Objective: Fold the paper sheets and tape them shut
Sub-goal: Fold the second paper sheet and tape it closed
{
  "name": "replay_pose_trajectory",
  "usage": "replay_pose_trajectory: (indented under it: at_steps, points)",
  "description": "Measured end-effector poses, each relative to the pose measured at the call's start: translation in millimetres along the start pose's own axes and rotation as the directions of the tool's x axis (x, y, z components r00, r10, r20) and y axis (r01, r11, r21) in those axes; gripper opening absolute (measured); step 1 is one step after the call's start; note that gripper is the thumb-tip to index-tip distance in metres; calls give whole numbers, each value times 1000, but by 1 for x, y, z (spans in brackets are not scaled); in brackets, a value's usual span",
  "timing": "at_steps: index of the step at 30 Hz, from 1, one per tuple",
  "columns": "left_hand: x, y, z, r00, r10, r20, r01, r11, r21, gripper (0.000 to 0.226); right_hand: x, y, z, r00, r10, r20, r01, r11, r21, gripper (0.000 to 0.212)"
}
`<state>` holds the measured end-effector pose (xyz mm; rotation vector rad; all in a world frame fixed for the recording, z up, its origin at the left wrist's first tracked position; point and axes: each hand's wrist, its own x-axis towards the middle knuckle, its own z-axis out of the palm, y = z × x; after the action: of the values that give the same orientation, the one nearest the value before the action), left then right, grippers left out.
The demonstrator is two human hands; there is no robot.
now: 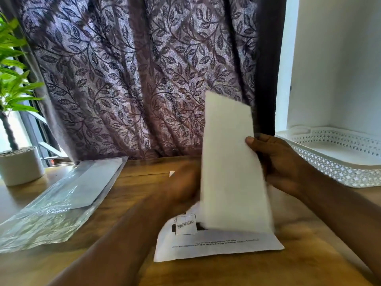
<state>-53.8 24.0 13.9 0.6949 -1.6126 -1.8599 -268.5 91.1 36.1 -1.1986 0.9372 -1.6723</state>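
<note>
A wooden desk point(123, 203) stands before a purple curtain point(123, 79) patterned with leaves.

The sheet point(231, 162) is white paper. Its near part lies flat on the desk, below and toward the person from the right grip point(282, 164), with printed lines and a small boxed drawing facing up. The far part stands up from the desk as a tall blank flap, and the bend sits low, just under that grip.

The right grip pinches the flap's right edge about halfway up. The thumb point(250, 140) lies on the front face and the fingers are hidden behind the paper. Held this way, the flap can likely be swung over onto the flat part, so this looks like a fold in progress, with no crease pressed yet.

The left grip point(183, 182) is a blur just beside the flap's left edge, across the paper from the right grip. I cannot tell whether it is open, closed or touching the paper. It probably sits there to steady or flatten the sheet.

Just beyond the left grip, a small white scrap point(172, 173) lies on the desk; it may be tape, but that is unclear. No tape roll shows.

Well left of both grips lies a clear plastic sleeve point(51, 213) with paper inside, perhaps the stock of sheets. Beyond it stands a plant point(12, 79) in a white pot point(20, 164). Right of the right grip sits a white perforated tray point(340, 162), perhaps meant for finished pieces.
</note>
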Motion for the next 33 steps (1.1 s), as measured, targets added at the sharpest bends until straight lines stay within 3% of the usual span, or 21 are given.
replay_pose_trajectory:
  at_steps: [5,7,10,14,21,23,27,33]
  points:
    - [-1,29,-28,922,199,-333,-228,972,-49,72,-2,3,-6,987,142,74,-114,949,-292,16]
    - [-5,34,-40,859,246,-449,-229,969,94,68,-2,6,-6,968,212,138,-137,898,-417,19]
    - [-12,38,-42,871,262,-414,-88,915,394,55,-6,8,-2,944,248,219,-78,810,-582,18]
    - [-13,35,-36,925,186,-330,38,822,568,27,-7,10,6,920,294,261,-34,720,-694,16]
    - [-11,30,-37,922,203,-331,65,760,646,18,-7,6,2,941,243,236,18,660,-751,16]
    - [-10,33,-43,900,234,-368,62,767,638,20,-6,-1,-5,917,316,244,-10,630,-777,25]
    - [-16,38,-65,816,281,-505,111,782,613,22,-6,-23,-37,775,591,226,-228,594,-771,31]
    - [-41,35,-81,854,40,-518,320,746,584,9,5,-22,-64,801,589,106,-334,588,-737,28]
